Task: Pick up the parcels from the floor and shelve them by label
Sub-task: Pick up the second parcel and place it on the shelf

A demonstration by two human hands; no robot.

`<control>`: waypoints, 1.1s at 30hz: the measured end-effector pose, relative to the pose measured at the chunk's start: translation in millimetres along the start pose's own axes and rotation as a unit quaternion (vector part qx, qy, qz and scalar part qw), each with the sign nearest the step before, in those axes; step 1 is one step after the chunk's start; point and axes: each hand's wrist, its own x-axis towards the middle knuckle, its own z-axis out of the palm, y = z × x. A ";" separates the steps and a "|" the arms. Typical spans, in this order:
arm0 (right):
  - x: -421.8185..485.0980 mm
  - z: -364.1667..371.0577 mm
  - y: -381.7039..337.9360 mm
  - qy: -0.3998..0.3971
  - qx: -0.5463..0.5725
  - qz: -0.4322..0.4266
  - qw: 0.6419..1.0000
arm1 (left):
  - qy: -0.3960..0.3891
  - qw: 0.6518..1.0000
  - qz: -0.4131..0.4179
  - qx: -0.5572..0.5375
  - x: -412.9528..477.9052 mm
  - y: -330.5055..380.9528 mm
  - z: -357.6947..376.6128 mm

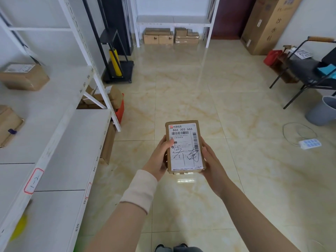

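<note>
A small brown cardboard parcel [185, 146] is held above the tiled floor in the middle of the view, its white shipping label facing up with printed numbers, barcodes and black handwriting. My left hand [160, 159] grips its left edge, thumb resting on the label; a pale band wraps that wrist. My right hand [211, 164] cups its right edge and underside. A white shelf unit [60, 135] with numbered edge tags runs along the left.
Two parcels [24, 76] lie on the upper left shelf and more boxes [101, 99] sit beneath it. A far shelf holds cartons [171, 36]. A black chair [309, 71], grey bin [321, 110] and power strip [310, 143] stand at right. Film roll stand [116, 62] at back left.
</note>
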 end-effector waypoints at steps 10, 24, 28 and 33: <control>10.4 17.2 -1.2 0.068 0.088 -0.068 0.991 | 0.057 0.992 0.116 -0.014 -9.2 0.0 26.8; 13.8 37.2 -9.7 0.072 0.085 -0.107 0.988 | 0.067 0.984 0.158 -0.050 -14.7 7.5 31.8; 16.7 38.8 -11.6 0.064 0.063 -0.105 0.990 | 0.063 0.983 0.163 -0.056 -13.4 10.0 31.8; 23.6 46.4 -9.9 0.056 0.057 -0.112 0.990 | 0.065 0.984 0.158 -0.055 -14.1 16.5 26.0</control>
